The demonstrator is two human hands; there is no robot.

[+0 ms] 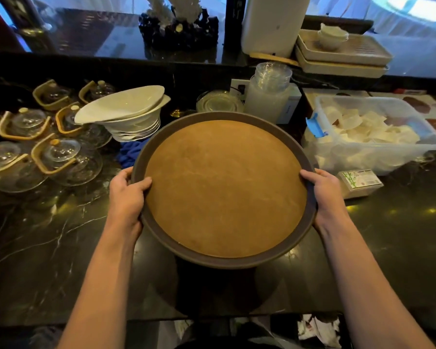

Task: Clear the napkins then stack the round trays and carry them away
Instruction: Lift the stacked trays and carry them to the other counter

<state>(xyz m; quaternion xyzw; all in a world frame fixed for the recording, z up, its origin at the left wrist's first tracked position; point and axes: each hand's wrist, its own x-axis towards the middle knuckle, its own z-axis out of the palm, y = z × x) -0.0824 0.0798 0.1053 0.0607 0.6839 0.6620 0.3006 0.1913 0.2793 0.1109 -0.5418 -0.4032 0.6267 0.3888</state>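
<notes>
A large round tray (224,187) with a dark brown rim and an orange-brown inner surface is held above the dark marble counter (48,260), casting a shadow beneath it. My left hand (127,197) grips its left rim, thumb over the edge. My right hand (322,195) grips its right rim the same way. The tray's top is bare. Whether more trays sit under it I cannot tell. Crumpled napkins (317,331) lie low down past the counter's near edge.
Glass teapots with tan handles (53,154) crowd the left. Stacked white bowls (126,114) and a blue cloth (131,152) lie behind the tray. A clear plastic bin of white folded items (368,132), a small box (360,182), stacked glass dishes (272,76) and beige trays (342,54) stand at right.
</notes>
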